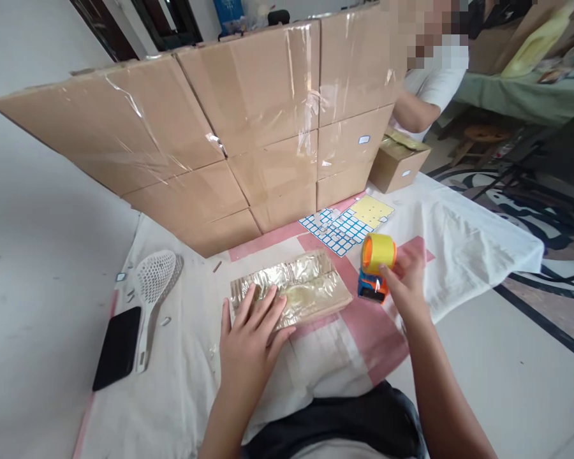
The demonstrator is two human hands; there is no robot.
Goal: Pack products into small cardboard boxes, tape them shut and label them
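My left hand (251, 325) lies with its fingers spread on a flat cardboard box (320, 290). Shiny, wrinkled clear tape covers the top of that box. My right hand (409, 277) grips a tape dispenser (374, 285) with blue and orange parts, just right of the box. A yellow roll of tape (381, 253) sits on the dispenser, my thumb against its lower edge. The fingers behind the roll are partly hidden. Beyond the box, sheets of blue-edged white labels (339, 234) lie near a yellow sheet (372, 210).
Stacked cardboard boxes (268, 127) form a wall at the back. On the left of the cloth-covered table (182, 408) are a white skimmer (155, 280) and a black tablet-like object (118, 347). Behind the stack, a person in a white sleeve (437, 83) is beside another box (396, 167).
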